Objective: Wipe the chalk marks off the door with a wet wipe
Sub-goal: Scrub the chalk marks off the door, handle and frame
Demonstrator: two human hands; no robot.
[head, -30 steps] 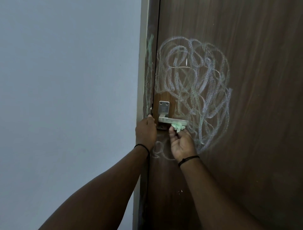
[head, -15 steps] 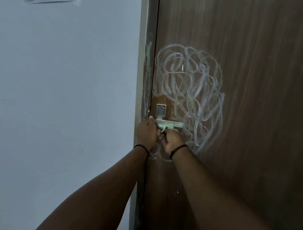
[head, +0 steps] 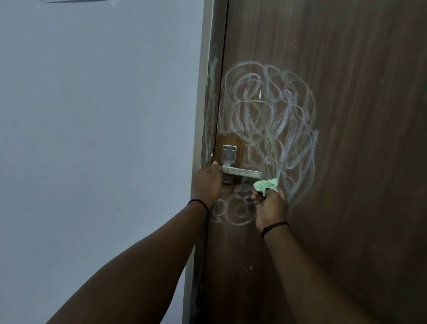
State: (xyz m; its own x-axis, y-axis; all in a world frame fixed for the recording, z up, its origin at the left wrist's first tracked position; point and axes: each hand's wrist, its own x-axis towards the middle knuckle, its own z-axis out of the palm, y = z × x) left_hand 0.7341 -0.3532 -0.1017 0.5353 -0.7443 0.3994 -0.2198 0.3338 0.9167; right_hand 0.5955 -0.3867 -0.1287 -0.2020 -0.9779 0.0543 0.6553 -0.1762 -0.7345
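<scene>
I see the door (head: 346, 162) with its chalk marks (head: 270, 120) mostly above my right hand (head: 269, 208), whose curled fingers pinch the balled wet wipe (head: 265, 184). Left hand (head: 206, 185) grips the door edge. The small wad may only smear chalk, or snag the handle (head: 241, 172).

A plain pale blue-grey wall (head: 97, 138) fills the left of the scene, dimly and evenly lit, meeting a light-coloured door frame (head: 200, 115) that runs top to bottom. A faint dark streak (head: 74, 1) marks the wall's top edge.
</scene>
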